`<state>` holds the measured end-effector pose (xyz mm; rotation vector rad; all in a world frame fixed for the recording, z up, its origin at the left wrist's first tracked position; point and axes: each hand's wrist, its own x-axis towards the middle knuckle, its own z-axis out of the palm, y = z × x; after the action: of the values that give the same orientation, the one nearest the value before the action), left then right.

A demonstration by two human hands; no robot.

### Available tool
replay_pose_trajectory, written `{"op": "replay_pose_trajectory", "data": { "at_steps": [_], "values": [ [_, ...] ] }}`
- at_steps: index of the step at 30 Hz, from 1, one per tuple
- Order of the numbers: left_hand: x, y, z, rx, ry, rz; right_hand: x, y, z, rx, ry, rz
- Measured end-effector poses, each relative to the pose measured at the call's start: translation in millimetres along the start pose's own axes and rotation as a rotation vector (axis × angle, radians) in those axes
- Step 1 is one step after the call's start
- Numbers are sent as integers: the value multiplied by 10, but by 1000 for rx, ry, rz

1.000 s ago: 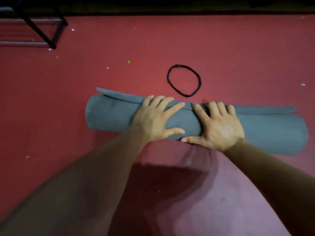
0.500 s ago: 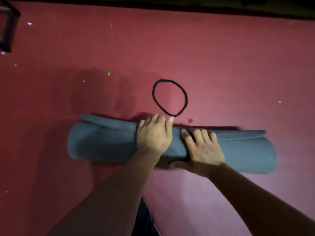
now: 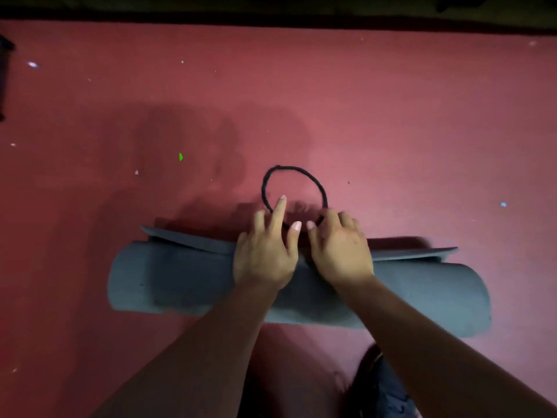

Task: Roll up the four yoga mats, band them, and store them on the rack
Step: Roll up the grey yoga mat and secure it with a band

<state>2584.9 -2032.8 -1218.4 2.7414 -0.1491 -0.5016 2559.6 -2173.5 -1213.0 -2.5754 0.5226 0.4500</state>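
Observation:
A grey yoga mat [image 3: 180, 276] lies rolled up on the red floor, running left to right, with its loose end flap along the far side. Just beyond it a black band [image 3: 301, 171] lies in a loop. My left hand [image 3: 265, 254] rests over the roll's far edge with its fingers straight, the index finger crossing the band's left arc. My right hand [image 3: 340, 251] sits beside it, fingers bent down over the band's near right part. The near arc of the band is hidden under both hands, so a grip cannot be made out.
The red floor [image 3: 422, 116] carries small scraps of litter. A dark strip [image 3: 271, 10] bounds it at the far side, and a dark object [image 3: 3, 76] shows at the left edge. Dark clothing [image 3: 382, 387] is at the bottom.
Both hands have slid from the top of the roll forward over its far edge onto the band. The view has moved closer and the rack frame has left it.

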Motion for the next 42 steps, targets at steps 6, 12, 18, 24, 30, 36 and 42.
{"op": "replay_pose_trajectory", "data": {
  "at_steps": [6, 12, 18, 24, 30, 36, 42],
  "values": [
    [105, -3, 44, 32, -17, 4, 735, 91, 123, -23, -113, 81],
    [200, 13, 35, 80, -162, 8, 983, 101, 177, -67, -194, 123],
    [-93, 3, -31, 110, -131, 66, 694, -4, -34, 315, -126, 139],
    [-217, 9, -38, 97, -3, 94, -207, 93, -204, 737, -37, 181],
    [-399, -78, 4, 209, -13, 230, -611, 265, -237, 694, 114, 399],
    [-709, -222, -2, 320, -26, 534, -1210, 434, -185, 358, 182, 338],
    [-812, -363, 74, 335, 40, 750, -1406, 486, -40, 238, 156, 261]
  ]
}}
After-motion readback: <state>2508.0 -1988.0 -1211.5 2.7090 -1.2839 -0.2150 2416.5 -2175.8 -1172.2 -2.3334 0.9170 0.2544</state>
